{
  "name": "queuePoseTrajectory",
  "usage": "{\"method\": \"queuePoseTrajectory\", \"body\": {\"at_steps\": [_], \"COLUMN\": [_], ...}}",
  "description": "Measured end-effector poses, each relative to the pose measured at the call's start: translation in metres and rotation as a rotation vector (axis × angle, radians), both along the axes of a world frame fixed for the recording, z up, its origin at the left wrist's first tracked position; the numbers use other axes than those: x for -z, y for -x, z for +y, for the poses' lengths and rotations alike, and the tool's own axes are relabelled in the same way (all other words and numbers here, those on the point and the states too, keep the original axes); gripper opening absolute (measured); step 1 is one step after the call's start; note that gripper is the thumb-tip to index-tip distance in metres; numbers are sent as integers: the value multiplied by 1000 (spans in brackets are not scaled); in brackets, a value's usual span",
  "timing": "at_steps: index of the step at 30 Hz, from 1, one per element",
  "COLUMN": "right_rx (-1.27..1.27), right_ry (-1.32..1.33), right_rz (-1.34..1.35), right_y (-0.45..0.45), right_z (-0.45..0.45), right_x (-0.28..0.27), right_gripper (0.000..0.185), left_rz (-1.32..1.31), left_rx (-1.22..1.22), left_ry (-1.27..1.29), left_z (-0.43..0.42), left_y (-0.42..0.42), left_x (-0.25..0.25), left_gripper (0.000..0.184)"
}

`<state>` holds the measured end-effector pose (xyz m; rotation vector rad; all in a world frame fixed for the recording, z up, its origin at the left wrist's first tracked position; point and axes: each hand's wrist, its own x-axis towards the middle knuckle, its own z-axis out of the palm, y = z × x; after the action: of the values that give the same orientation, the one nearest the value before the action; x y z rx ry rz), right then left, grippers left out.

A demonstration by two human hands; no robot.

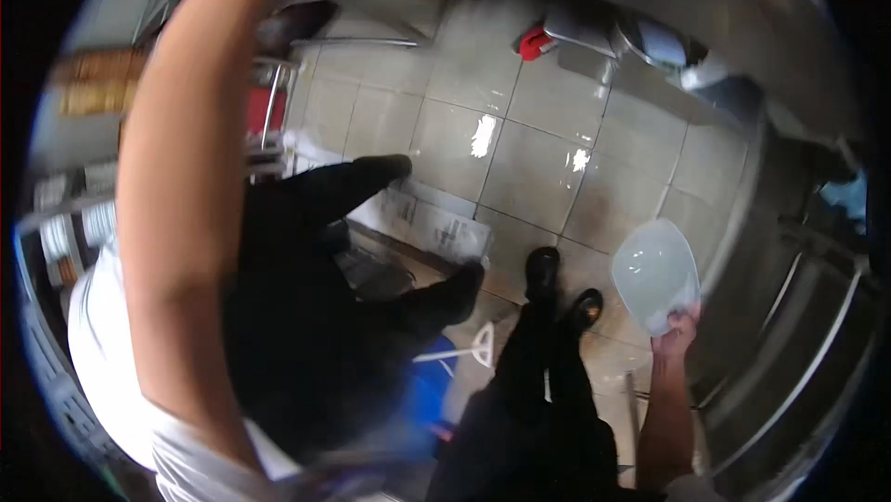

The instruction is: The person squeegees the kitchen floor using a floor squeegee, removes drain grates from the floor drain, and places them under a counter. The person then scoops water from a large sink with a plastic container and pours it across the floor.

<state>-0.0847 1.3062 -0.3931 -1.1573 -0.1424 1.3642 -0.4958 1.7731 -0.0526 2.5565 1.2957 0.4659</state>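
Observation:
My right hand (682,330) grips the near rim of a pale, translucent plastic basin (652,265), fingers closed on its edge. The basin hangs tilted above the tiled floor, to the right of my black shoes (543,272); nothing distinct shows inside it. A large, blurred bare arm (186,224) with a white sleeve rises along the left side and leaves the top of the view. Its hand is out of frame, and I cannot tell for certain that it is mine. My left hand does not show.
Close on the left is a person in a white top (102,344) and black trousers (306,316). A white box (445,233) lies by their feet, a blue bucket (434,391) nearer me. Steel equipment (807,344) lines the right. The floor tiles (455,145) shine as if wet.

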Motion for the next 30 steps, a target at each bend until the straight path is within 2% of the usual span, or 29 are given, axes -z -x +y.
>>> {"method": "queuePoseTrajectory", "body": {"at_steps": [1,3,5,7,10,12,13,15,16,18,20,21,23,24,25,26,27,28,29,30], "right_rx": [12,49,62,-79,-94,-233,-233,143,134,-55,-193,-214,-269,-192,-170,-196,-242,-431,-362,-435], "right_ry": [27,42,62,28,95,409,409,474,460,544,763,747,777,560,690,599,639,544,401,452], "right_rz": [6,-7,-27,-114,-177,-311,-310,-95,-109,-508,-500,-515,-571,-298,-471,-370,-438,-433,-555,-704], "right_y": [6,11,8,-4,-25,-53,-47,-43,-33,-4,23,39,87,87,152,202,237,263,297,315], "right_z": [-8,-16,-41,-69,-113,-193,-199,-195,-182,-145,-98,-70,-9,4,94,189,260,337,393,438], "right_x": [36,99,151,197,225,273,266,242,230,205,211,229,304,401,370,296,303,253,240,202], "right_gripper": [66,64,62,52,48,40,40,37,37,31,25,25,31,27,43,55,65,75,78,77], "left_rz": [-55,-159,-209,-261,-345,-405,-450,-294,-304,181,146,125,104,99,95,89,84,83,85,83], "left_rx": [-156,-312,-299,-265,-200,-142,-92,-326,-341,-336,-195,-136,-72,-39,-13,13,32,53,70,91], "left_ry": [15,20,-38,-90,-132,-133,-132,-691,-704,-933,-966,-977,-1001,-1017,-1026,-1030,-1033,-1040,-1044,-1051], "left_z": [3,15,26,37,52,61,64,47,41,26,20,18,17,15,14,12,11,11,9,9], "left_y": [-5,-7,-7,2,14,24,25,18,9,-14,-13,-11,3,9,15,20,22,25,27,27], "left_x": [10,25,34,33,26,17,17,22,27,40,48,51,53,54,54,54,55,56,58,60], "left_gripper": [33,17,21,26,34,39,41,35,35,33,32,31,30,29,28,27,27,26,25,24]}}
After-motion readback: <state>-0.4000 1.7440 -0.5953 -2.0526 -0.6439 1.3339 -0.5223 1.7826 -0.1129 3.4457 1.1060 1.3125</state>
